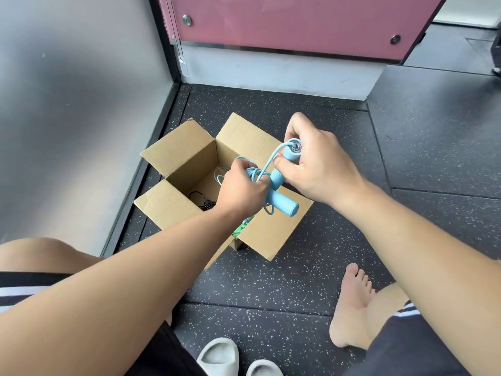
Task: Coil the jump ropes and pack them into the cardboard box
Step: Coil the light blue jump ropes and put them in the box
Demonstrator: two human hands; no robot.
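Blue jump rope (254,173) is gripped in our left hand (241,189) over the cardboard box (177,149). Our right hand (321,169) pinches its upper handle (290,156).

Matt cardboard box (273,229), smooth plastic rope handles (283,203), speckled rubber floor (311,291)

Blk shorts (401,348) w/ white stripes (19,291); arms (122,289), foot (352,302) bare.

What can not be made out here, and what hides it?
Head view:
- Green thing in the cardboard box: mostly under the left forearm.
- Black cord: partly behind a box flap.
- Coil of the blue rope: covered by the left hand.
- Slippers: cut by the bottom edge.
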